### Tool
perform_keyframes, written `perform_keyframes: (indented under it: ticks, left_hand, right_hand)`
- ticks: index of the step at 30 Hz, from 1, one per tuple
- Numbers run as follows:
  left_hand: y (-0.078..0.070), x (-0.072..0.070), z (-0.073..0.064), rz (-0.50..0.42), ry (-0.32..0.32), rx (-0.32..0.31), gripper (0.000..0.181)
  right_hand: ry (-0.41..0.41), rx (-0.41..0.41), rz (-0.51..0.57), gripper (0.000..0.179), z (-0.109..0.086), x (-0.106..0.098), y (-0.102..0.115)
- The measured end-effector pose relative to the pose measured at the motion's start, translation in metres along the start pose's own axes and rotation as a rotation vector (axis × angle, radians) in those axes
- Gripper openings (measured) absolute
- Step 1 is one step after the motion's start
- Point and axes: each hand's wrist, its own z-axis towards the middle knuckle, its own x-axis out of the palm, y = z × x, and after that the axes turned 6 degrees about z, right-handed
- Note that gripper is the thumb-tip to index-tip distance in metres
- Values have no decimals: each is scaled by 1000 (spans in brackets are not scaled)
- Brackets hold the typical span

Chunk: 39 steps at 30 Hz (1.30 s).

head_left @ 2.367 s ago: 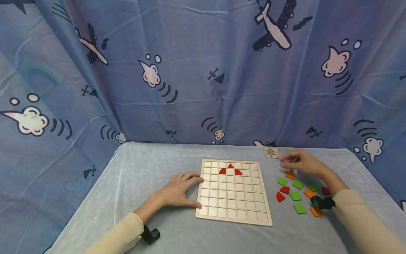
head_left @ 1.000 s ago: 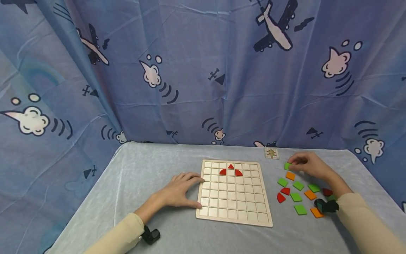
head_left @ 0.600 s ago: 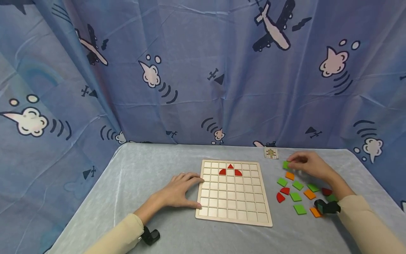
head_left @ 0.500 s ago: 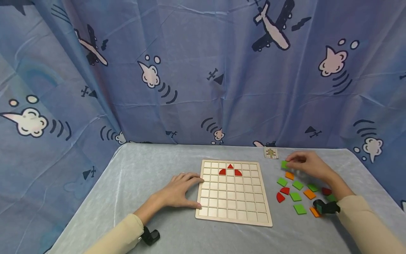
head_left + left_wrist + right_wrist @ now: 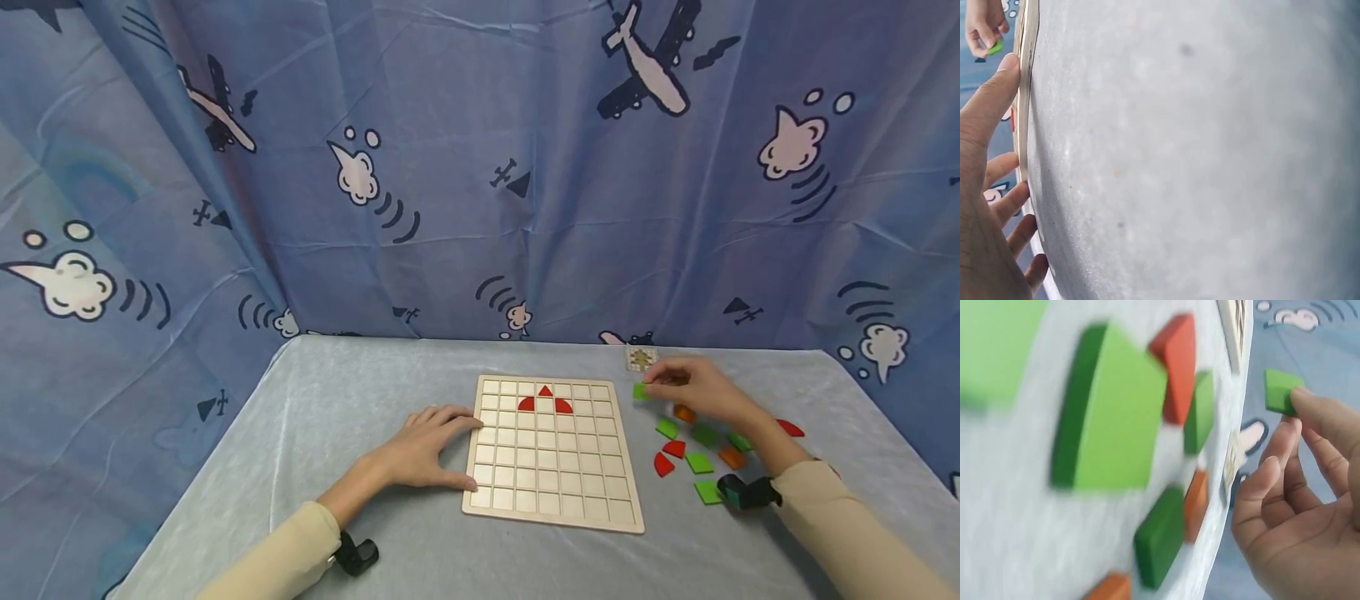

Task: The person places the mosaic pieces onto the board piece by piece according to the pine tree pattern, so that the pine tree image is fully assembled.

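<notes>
A wooden grid board lies mid-table, with a red triangle and two red quarter-circle tiles in its upper cells. My left hand rests at the board's left edge, thumb and fingertips touching the rim and fingers spread. Between thumb and fingers, my right hand pinches a green square tile, held up off the table to the right of the board's upper corner. In the left wrist view the same green tile shows at the top left.
Loose green tiles, orange tiles and red quarter-circle tiles lie scattered under and beside the right forearm. A small patterned card sits at the table's back edge. A printed blue curtain hangs behind the table.
The right hand took hold of the green tile at the back right, then carried it left toward the board. The left hand and board stayed in place.
</notes>
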Motion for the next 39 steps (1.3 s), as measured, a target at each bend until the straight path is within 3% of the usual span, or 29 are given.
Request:
perform_keyframes:
  ticks: [15,39]
  left_hand:
    - [-1,-1,0,-3,4,-6,87]
    - [-2,-1,-1,-12,-7,8,87]
  right_hand:
    - [44,-83,115,20,15,32,21]
    - [158,-189,126,16,47,79,39]
